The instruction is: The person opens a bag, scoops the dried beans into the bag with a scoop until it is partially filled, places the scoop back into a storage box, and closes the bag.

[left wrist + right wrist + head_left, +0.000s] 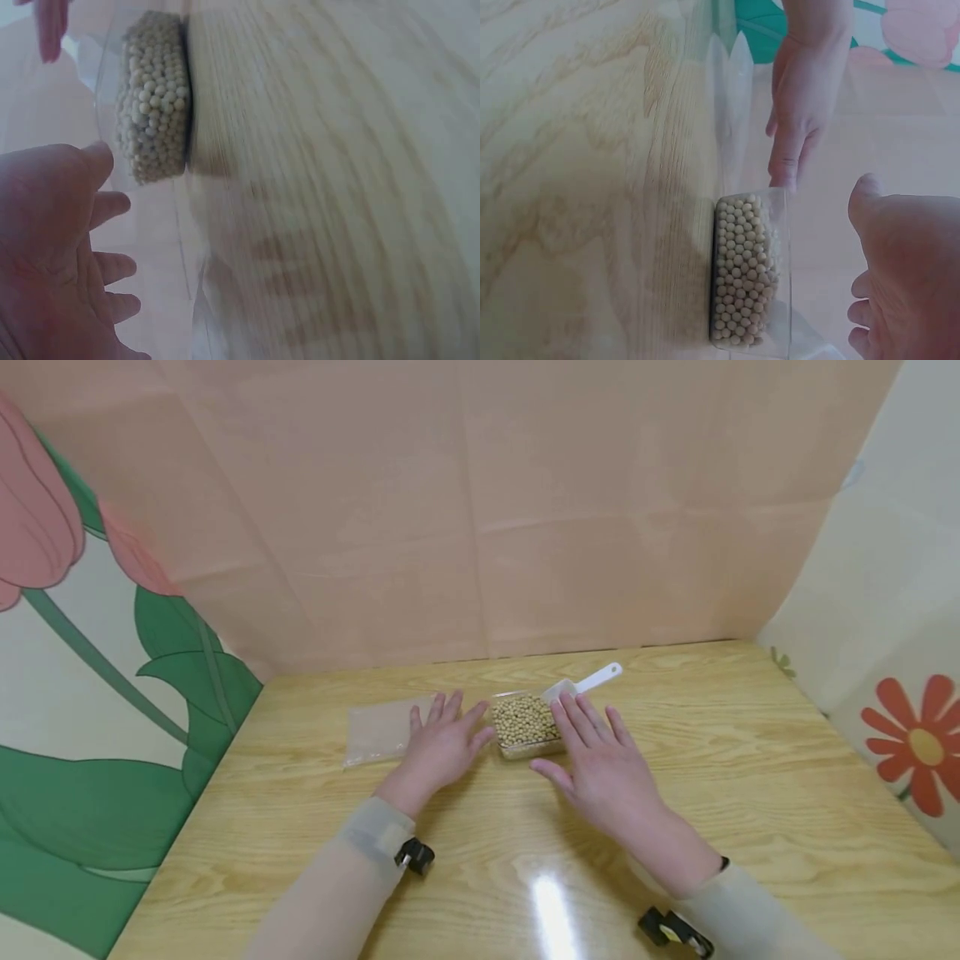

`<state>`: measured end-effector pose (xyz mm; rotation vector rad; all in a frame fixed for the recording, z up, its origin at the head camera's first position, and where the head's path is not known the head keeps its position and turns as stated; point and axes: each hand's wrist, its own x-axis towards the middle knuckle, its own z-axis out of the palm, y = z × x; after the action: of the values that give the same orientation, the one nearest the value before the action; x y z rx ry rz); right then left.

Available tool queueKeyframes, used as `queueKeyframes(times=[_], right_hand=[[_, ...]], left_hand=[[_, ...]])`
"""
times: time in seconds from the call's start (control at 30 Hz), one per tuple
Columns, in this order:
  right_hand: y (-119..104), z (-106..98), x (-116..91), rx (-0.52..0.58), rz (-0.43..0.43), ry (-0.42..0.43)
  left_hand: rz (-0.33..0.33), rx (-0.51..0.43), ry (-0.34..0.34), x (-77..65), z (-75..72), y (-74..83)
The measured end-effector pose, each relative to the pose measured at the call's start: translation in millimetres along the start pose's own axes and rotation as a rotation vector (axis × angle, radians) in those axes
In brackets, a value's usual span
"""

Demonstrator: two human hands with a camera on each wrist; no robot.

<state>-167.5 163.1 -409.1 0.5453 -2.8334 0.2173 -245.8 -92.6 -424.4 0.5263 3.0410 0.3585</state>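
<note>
A clear rectangular container (531,749) of round beige beans (522,720) stands on the table; both wrist views show the beans through its side. A white scoop (600,677) leans at the container's right, its handle pointing up and to the right. Left of the container lies a flat clear plastic bag (380,732). My left hand (442,749), fingers spread, hovers between bag and container, partly covering the bag. My right hand (606,774) is held with straight fingers at the container's right front, hiding part of the scoop. Neither hand holds anything.
The wooden table (750,793) runs back to a pink cloth backdrop (480,527). Walls with painted flowers stand at left and right. Small black cameras (415,857) sit on both wrists.
</note>
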Motion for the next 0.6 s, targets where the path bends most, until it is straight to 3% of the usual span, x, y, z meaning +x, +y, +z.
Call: queueKeyframes(times=[0.43,0.6], right_hand=[[9.4,5.5,4.2,0.006,0.023,0.008],[7.3,5.0,6.9,0.004,0.016,0.021]], left_hand=[[0.034,0.009,-0.011,16.6,5.4,10.9],[-0.019,0.014,0.03,17.6,1.4,6.0]])
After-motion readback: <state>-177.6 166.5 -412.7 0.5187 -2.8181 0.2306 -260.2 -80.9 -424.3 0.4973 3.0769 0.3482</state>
